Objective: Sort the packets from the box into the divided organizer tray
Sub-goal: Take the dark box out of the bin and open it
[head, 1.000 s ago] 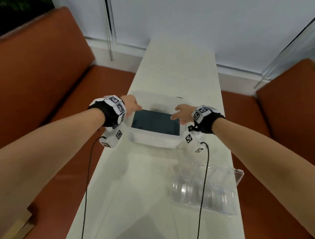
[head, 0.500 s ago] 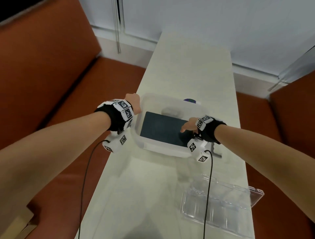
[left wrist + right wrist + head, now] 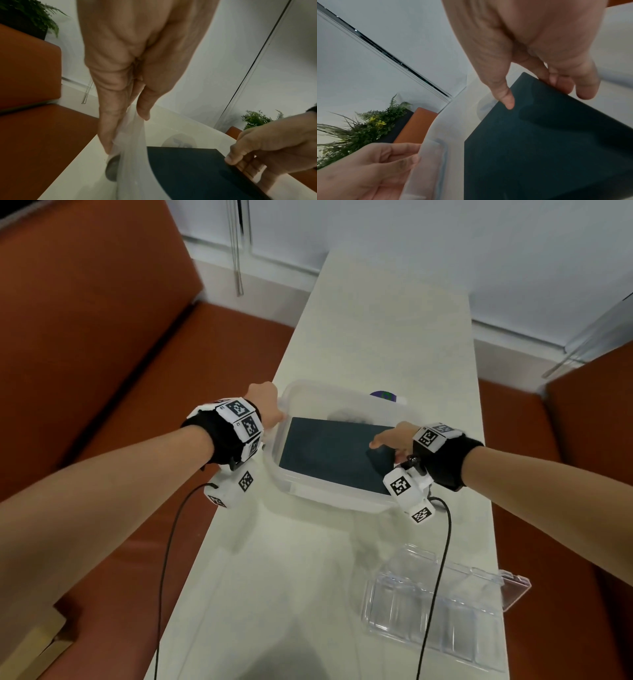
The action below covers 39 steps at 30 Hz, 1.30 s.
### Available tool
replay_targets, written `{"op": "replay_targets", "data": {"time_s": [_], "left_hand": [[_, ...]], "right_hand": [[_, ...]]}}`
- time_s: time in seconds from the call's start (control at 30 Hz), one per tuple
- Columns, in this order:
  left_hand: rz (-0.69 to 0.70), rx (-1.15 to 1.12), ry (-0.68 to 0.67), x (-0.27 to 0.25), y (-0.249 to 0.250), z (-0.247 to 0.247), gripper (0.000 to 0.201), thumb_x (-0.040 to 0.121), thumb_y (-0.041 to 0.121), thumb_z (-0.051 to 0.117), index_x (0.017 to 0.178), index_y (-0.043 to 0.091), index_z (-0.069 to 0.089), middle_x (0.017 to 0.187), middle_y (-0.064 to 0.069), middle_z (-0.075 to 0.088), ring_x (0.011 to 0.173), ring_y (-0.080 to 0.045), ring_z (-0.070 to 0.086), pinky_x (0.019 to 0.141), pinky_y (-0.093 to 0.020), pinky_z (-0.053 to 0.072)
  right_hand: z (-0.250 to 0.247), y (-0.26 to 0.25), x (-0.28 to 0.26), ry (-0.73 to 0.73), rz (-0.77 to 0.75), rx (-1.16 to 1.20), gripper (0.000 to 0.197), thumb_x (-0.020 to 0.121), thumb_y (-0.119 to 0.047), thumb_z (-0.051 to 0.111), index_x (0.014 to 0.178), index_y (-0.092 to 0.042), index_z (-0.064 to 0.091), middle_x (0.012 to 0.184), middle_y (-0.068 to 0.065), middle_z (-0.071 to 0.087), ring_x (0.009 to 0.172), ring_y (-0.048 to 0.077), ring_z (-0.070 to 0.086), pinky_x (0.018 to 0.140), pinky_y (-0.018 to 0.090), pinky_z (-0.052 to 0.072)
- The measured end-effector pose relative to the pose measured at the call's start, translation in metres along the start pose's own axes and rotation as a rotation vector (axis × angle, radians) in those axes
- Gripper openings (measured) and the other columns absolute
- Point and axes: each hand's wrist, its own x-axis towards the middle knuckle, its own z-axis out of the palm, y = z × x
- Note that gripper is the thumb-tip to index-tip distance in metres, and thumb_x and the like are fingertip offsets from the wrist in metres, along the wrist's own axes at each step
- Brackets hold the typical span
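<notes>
A translucent plastic bin [image 3: 337, 501] stands mid-table with a dark teal flat box [image 3: 325, 453] inside it. My left hand [image 3: 265, 402] pinches the bin's left rim; in the left wrist view the thumb and fingers of the left hand [image 3: 126, 132] squeeze the bin's thin wall [image 3: 133, 155]. My right hand [image 3: 390, 438] grips the box's right edge. In the right wrist view the right hand [image 3: 546, 94] has its thumb on top of the box [image 3: 539, 148] and its fingers curled under the edge. The clear divided organizer tray [image 3: 435, 607] lies near right. No packets show.
The narrow white table [image 3: 394, 320] runs away from me, with orange benches [image 3: 102, 354] along both sides. A small purple object [image 3: 383, 396] sits just behind the bin. Black cables hang from both wrists, the right one across the organizer.
Both hands came down from hovering over the bin. The left took hold of the bin's left rim and the right closed on the box's right edge. My view moved nearer.
</notes>
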Motion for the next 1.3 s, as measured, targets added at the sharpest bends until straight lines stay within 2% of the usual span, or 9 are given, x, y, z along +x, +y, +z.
{"op": "replay_targets", "data": {"time_s": [0.17,0.27,0.33,0.47,0.7,0.83,0.97,1.17,1.3], "left_hand": [[-0.009,-0.01,0.021,-0.001,-0.001,0.005,0.034,0.095,0.015,0.06,0.119,-0.007,0.054,0.117,-0.023,0.06,0.095,-0.036,0.065,0.082,-0.037,0.056],[-0.019,-0.023,0.028,0.001,-0.002,0.007,0.036,0.094,0.015,0.061,0.122,-0.007,0.053,0.119,-0.023,0.059,0.097,-0.038,0.064,0.083,-0.038,0.056],[-0.028,-0.035,0.024,0.001,-0.001,0.008,0.037,0.094,0.013,0.062,0.123,-0.007,0.052,0.119,-0.023,0.058,0.098,-0.039,0.064,0.083,-0.04,0.056],[-0.037,-0.057,0.03,0.002,-0.002,0.009,0.041,0.093,0.015,0.064,0.125,-0.007,0.051,0.121,-0.024,0.058,0.101,-0.04,0.063,0.085,-0.041,0.056],[-0.047,-0.071,0.051,0.002,-0.003,0.012,0.039,0.093,0.013,0.062,0.125,-0.007,0.051,0.122,-0.024,0.058,0.103,-0.039,0.061,0.083,-0.039,0.054],[-0.033,-0.097,0.07,-0.002,-0.004,0.01,0.041,0.093,0.015,0.062,0.125,-0.009,0.052,0.121,-0.025,0.058,0.103,-0.038,0.06,0.085,-0.04,0.052],[-0.019,-0.074,0.06,-0.013,-0.008,0.005,0.033,0.094,0.022,0.061,0.112,-0.005,0.055,0.109,-0.02,0.059,0.097,-0.037,0.064,0.088,-0.043,0.055],[0.149,-0.095,0.34,-0.04,-0.002,0.001,0.046,0.096,0.026,0.057,0.134,0.004,0.045,0.13,-0.017,0.055,0.117,-0.032,0.055,0.098,-0.043,0.047],[0.379,-0.296,0.489,-0.078,0.006,-0.011,0.044,0.095,0.033,0.056,0.133,0.01,0.051,0.125,-0.008,0.062,0.11,-0.021,0.059,0.097,-0.035,0.047]], "right_hand": [[0.003,-0.001,-0.009,0.004,0.014,0.065,0.042,0.084,-0.02,0.067,0.114,0.004,0.051,0.096,0.014,0.05,0.095,0.031,0.059,0.088,0.04,0.049],[0.001,-0.003,-0.015,0.079,0.023,0.189,0.04,0.081,-0.02,0.067,0.104,0.002,0.043,0.076,0.009,0.045,0.062,0.024,0.049,0.061,0.034,0.047],[0.0,-0.005,-0.019,0.105,0.017,0.32,0.057,0.078,-0.019,0.071,0.118,0.001,0.034,0.091,0.012,0.047,0.069,0.024,0.051,0.052,0.034,0.044],[0.0,-0.004,-0.021,0.081,0.016,0.435,0.077,0.075,-0.016,0.075,0.131,-0.001,0.023,0.13,0.02,0.043,0.114,0.037,0.053,0.088,0.051,0.05],[-0.008,0.001,-0.032,0.042,-0.013,0.523,0.083,0.066,-0.023,0.085,0.125,-0.009,0.028,0.125,0.012,0.047,0.111,0.033,0.055,0.085,0.057,0.05],[-0.014,0.003,-0.047,0.078,-0.057,0.596,0.085,0.061,-0.023,0.088,0.122,-0.013,0.03,0.106,0.002,0.046,0.088,0.021,0.054,0.054,0.041,0.048],[-0.024,0.015,-0.07,0.174,-0.089,0.654,0.085,0.053,-0.026,0.09,0.116,-0.014,0.034,0.114,0.006,0.048,0.097,0.025,0.054,0.066,0.046,0.053],[-0.058,0.031,-0.121,0.227,-0.187,0.736,0.087,0.052,-0.026,0.09,0.121,-0.008,0.041,0.12,0.013,0.058,0.102,0.029,0.062,0.062,0.055,0.055],[-0.068,0.047,-0.162,0.195,-0.289,0.844,0.053,0.063,-0.019,0.087,0.096,-0.013,0.047,0.097,0.006,0.069,0.086,0.025,0.07,0.055,0.049,0.055]]}}
